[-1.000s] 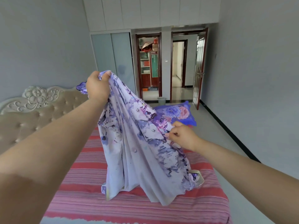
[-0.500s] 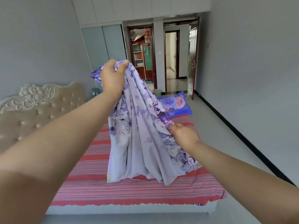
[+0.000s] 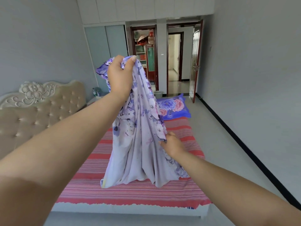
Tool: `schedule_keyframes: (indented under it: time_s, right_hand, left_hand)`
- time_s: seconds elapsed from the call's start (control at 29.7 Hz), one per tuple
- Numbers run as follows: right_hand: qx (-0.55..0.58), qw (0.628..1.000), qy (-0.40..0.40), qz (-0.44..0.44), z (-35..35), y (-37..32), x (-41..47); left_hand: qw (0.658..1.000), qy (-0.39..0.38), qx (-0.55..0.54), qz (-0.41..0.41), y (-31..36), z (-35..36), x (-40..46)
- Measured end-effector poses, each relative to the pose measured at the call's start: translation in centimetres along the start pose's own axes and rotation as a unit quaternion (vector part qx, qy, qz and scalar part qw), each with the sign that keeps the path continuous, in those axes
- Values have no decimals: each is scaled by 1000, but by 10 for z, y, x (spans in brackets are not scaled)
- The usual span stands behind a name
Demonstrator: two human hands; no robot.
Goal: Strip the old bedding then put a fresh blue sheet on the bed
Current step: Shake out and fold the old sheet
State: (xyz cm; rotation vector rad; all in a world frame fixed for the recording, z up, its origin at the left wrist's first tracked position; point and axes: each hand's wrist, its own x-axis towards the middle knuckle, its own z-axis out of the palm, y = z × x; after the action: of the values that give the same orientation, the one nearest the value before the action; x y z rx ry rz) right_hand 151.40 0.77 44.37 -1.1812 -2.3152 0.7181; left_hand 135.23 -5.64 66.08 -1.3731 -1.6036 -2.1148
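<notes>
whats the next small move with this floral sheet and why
Probably lift the floral sheet clear of the bed: the left hand grips its top high, the right hand pinches an edge, but the bottom folds rest on the striped cover.

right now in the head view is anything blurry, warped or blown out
Head view: wide-angle bending curves the walls and stretches the forearms near the bottom edge; the far doorway is brightest, slightly washed out; left hand, sheet and right hand are reasonably sharp; soft even daylight, no hard shadows on the bed.
</notes>
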Motion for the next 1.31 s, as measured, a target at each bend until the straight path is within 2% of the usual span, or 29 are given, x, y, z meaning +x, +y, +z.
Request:
schedule_keyframes:
  time_s: [0.17,0.37,0.51,0.61,0.91,1.18,1.31]
  right_hand:
    - [-31,999,28,-11,-12,23,0]
    - [9,992,98,-72,-51,49,-7]
    - [67,988,123,-66,-80,47,-10]
    - [13,992,104,-72,-72,45,-16]
    - [-130,989,-29,-69,-17,19,-33]
    - [-114,986,-105,-68,1,1,-34]
    - [-105,990,-73,-52,16,-6,-33]
  left_hand:
    - [999,28,20,-5,12,-12,-1]
    - [994,71,84,-27,-7,-53,2]
    - [991,83,92,-43,-12,-63,-3]
    - [995,73,60,-37,-3,-61,-8]
    - [998,25,50,-19,6,-59,-4]
    - [999,7,31,-17,-7,-82,1]
    - [999,15,35,-23,-12,-96,7]
